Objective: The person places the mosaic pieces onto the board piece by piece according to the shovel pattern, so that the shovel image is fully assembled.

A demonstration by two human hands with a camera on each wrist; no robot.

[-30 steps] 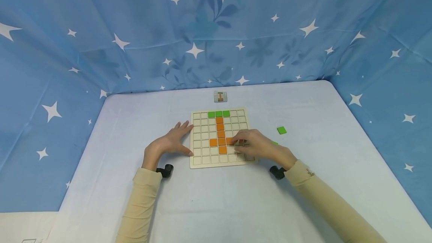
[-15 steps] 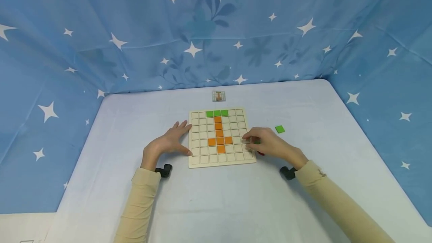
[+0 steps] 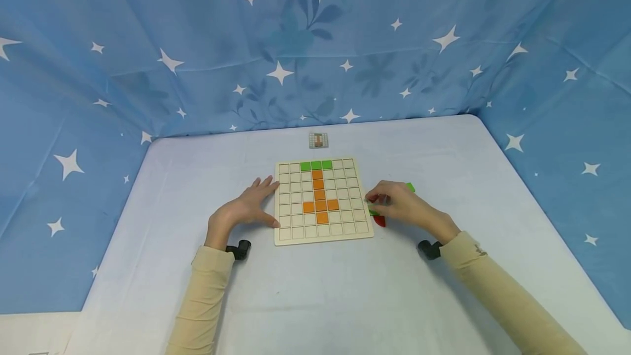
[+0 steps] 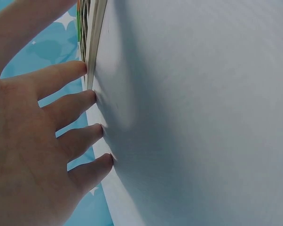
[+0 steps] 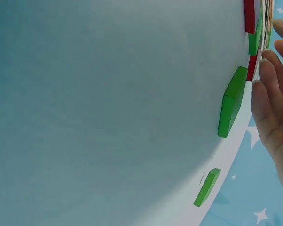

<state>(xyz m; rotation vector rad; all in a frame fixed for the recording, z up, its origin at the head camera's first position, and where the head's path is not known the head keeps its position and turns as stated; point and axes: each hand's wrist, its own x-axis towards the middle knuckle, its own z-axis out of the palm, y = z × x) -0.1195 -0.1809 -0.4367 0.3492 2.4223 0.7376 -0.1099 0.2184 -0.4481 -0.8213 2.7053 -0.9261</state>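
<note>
A pale gridded board [image 3: 298,221] bears a row of green tiles [image 3: 316,165] at its far edge, with a column of orange tiles [image 3: 319,194] below. The left hand [image 3: 246,207] has its fingers spread at the board's left side; in the left wrist view its index fingertip rests at the board's edge. Just past the right edge, the right hand [image 3: 406,204] hovers over a green tile [image 3: 373,210] and a red piece [image 3: 379,221]. In the right wrist view, its extended fingers [image 5: 268,113] hold nothing visible, above a green tile [image 5: 233,101].
Another green tile [image 3: 411,186] lies partly hidden behind the right hand. A small pattern card [image 3: 318,140] sits beyond the board on the white-covered table [image 3: 315,295]. A blue star-patterned curtain [image 3: 222,37] surrounds the table's far and side edges.
My right hand has left the orange tile at the right of the column and moved right, off the board, to the loose pieces. The left hand stays at the board's left side.
</note>
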